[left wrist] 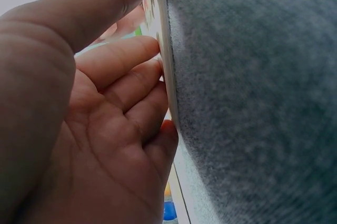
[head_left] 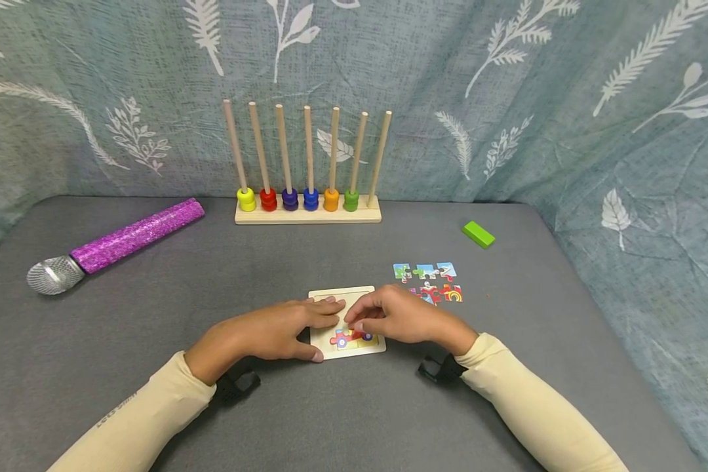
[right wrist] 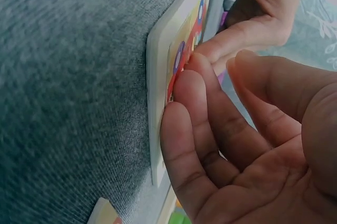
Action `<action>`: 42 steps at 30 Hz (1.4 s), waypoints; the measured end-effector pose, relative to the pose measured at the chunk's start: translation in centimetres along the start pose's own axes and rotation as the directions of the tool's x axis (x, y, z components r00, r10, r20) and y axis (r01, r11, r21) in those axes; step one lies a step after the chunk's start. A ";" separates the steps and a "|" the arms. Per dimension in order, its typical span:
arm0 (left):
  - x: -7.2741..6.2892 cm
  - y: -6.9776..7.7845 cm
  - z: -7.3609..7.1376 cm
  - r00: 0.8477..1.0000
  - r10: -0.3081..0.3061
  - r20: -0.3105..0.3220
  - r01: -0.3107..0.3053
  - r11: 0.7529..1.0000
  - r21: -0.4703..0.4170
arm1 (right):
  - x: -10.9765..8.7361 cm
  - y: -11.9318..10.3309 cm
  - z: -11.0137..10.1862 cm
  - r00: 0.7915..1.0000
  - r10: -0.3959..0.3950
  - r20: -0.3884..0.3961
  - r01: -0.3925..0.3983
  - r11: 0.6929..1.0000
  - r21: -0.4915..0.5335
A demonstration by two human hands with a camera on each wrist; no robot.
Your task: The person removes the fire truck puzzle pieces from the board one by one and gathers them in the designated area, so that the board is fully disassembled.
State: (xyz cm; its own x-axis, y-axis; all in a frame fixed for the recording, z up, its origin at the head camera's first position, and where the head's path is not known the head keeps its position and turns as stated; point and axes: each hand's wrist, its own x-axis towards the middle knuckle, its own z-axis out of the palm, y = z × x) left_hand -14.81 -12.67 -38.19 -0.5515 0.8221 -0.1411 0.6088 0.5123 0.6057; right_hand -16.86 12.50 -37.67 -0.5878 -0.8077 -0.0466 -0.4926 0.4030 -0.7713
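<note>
A square wooden puzzle tray point(head_left: 336, 356) lies on the table with joined pieces along its lower part, picturing a red car point(head_left: 342, 339) with blue-rimmed wheels. My left hand point(head_left: 271, 331) rests on the tray's left side, fingers stretched over it and thumb at the lower left corner. Over the right side, my right hand point(head_left: 407, 316) touches the pieces with its fingertips. In the right wrist view the thumb point(right wrist: 263, 77) stands apart from the fingertips pressing the red piece, and no piece shows between them. Loose jigsaw pieces point(head_left: 426, 271) lie beyond my right hand, some partly hidden by it.
At the back stands a wooden rack point(head_left: 307, 218) with upright pegs and coloured rings. A microphone with a glittery purple handle point(head_left: 138, 236) lies at the left, a green block point(head_left: 478, 234) at the back right. A leaf-patterned curtain point(head_left: 413, 98) hangs behind the grey table point(head_left: 307, 419).
</note>
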 end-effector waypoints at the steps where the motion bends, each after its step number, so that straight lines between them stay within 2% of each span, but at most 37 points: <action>1: 0.0 0.0 0.0 1.000 0.002 0.002 -0.002 1.000 0.001 | 0.0 0.0 0.0 1.000 0.000 0.000 0.000 1.000 -0.002; 16: 0.0 -0.1 0.1 1.000 0.012 -0.007 -0.012 1.000 0.006 | 0.0 0.1 0.2 0.999 -0.052 0.003 0.052 0.998 -0.018; 30: 0.1 -0.1 0.0 1.000 0.011 -0.002 -0.011 1.000 0.000 | 0.3 -0.2 0.4 0.998 -0.056 0.006 0.056 0.997 0.060; 42: 0.1 -0.1 0.1 1.000 0.012 -0.006 -0.012 1.000 0.011 | 0.4 -0.1 0.6 0.998 -0.008 0.056 0.001 0.994 0.114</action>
State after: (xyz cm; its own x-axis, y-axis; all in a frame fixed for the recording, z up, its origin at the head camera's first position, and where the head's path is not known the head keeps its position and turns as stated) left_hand -14.87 -12.59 -38.29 -0.5476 0.8268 -0.1285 0.6219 0.5049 0.5986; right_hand -16.65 11.90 -37.97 -0.5469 -0.8337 -0.0762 -0.4172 0.3503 -0.8386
